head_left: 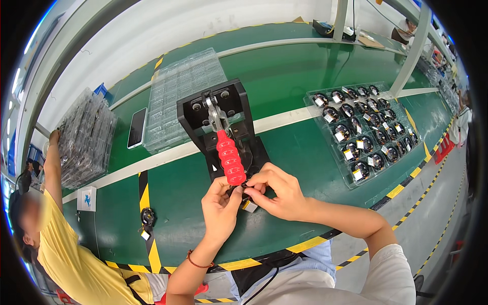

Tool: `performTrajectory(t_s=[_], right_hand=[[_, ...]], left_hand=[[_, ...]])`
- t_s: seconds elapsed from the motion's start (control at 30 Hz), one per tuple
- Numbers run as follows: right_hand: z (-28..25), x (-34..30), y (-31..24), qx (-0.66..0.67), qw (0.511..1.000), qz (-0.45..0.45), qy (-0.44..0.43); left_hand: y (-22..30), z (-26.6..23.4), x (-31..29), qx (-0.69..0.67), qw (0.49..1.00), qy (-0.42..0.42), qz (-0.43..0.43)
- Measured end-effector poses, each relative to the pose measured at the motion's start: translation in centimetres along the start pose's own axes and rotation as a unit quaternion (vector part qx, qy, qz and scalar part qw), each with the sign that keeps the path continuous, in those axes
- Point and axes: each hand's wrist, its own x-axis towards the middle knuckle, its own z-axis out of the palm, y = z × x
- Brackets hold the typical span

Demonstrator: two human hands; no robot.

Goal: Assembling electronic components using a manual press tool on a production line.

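Note:
At the front of a black toggle-clamp fixture (218, 117), my left hand (220, 208) and my right hand (278, 194) meet just under its red ribbed handle (230, 158). The fingertips of both are pinched on a small black electronic part (244, 187), mostly hidden by the fingers. A small silver-white pouch piece (249, 206) with a yellowish edge shows just below it, between the hands. The handle points down toward me, its tip close to my left fingers.
Right: a clear tray (351, 175) of round black electronic units. Left: one similar unit (148, 217), a phone (136, 128), a white box (87, 198) and stacked clear trays (89, 137), touched by a yellow-shirted co-worker (71, 254). Clear trays (185, 76) lie behind the fixture.

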Motion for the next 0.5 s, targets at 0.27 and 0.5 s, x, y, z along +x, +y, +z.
performTrajectory(t_s=[0.27, 0.5], right_hand=[[0.10, 0.11, -0.15, 0.021, 1.000, 0.004, -0.004], [0.16, -0.01, -0.17, 0.007, 1.000, -0.017, -0.005]], left_hand=[[0.19, -0.30, -0.23, -0.010, 1.000, 0.001, 0.000], [0.27, -0.34, -0.04, -0.025, 1.000, -0.009, 0.007]])
